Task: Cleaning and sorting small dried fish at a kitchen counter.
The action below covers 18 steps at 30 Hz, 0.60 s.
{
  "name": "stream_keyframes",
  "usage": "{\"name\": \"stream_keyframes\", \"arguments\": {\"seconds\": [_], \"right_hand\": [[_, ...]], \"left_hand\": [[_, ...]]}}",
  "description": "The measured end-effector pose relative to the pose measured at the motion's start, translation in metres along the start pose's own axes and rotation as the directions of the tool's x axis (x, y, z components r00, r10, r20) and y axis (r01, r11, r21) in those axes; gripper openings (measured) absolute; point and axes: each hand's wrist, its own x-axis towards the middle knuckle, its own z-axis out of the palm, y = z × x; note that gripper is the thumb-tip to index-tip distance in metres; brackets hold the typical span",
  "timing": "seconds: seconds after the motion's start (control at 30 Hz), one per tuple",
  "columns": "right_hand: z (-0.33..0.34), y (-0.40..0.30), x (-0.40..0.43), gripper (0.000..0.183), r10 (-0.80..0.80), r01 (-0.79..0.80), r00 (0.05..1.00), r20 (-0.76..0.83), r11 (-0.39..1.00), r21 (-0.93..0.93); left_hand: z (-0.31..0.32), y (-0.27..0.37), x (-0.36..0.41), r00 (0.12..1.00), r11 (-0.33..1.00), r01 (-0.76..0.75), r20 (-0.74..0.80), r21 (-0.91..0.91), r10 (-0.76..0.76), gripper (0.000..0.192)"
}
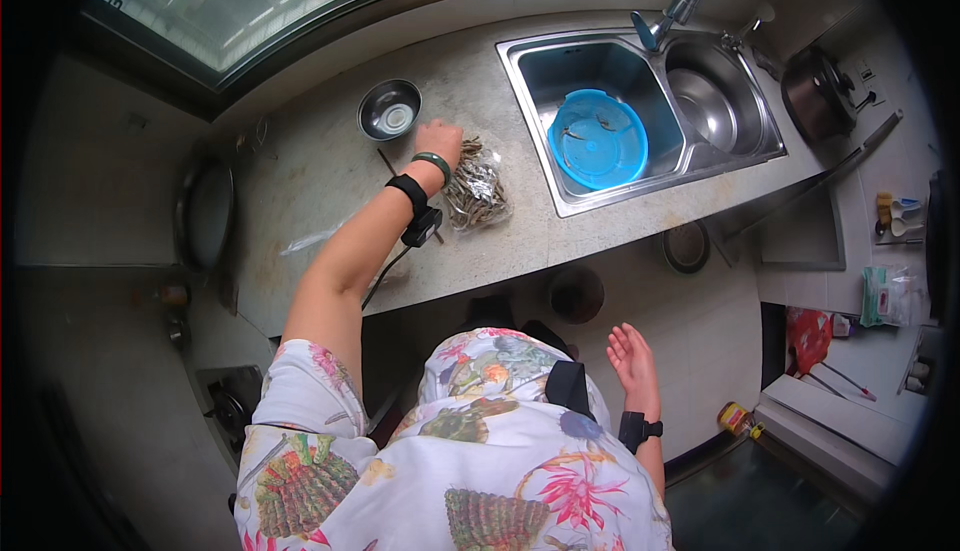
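My left hand (441,141) is at the mouth of a clear plastic bag (480,192) on the counter, its fingers curled. Whether they grip the bag or its contents is hidden. Thin dried brown stalks fill the bag, and some stick out beside my fingers. A small metal bowl (389,110) stands just beyond this hand. Under my left wrist lies a thin dark stick (386,162). My right hand (632,352) hangs by my side over the floor, holding nothing, with its fingers spread. In the left sink bowl, a blue plastic basin (596,142) holds a few small brown pieces.
The counter (525,243) ends in a front edge before me. A steel double sink (712,157) with a faucet (679,3) is at the right, near a dark lidded pot (817,93). A plastic scrap (311,240) lies left. A round bin (576,294) stands below.
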Motion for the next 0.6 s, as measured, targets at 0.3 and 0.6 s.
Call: {"name": "stream_keyframes", "arguments": {"seconds": [0.3,0.6], "right_hand": [[0.026,-0.032,-0.002,0.025,-0.043,0.049,0.987,0.156,0.998,-0.035],[0.104,-0.099,-0.053,0.024,-0.312,0.440,0.823,0.474,0.879,-0.186]], "left_hand": [[-0.044,0.028,-0.050,0.974,0.177,0.217,0.225,-0.960,0.022,0.009],[-0.103,0.191,-0.141,0.855,-0.250,0.461,0.351,-0.851,0.382,0.011]]}}
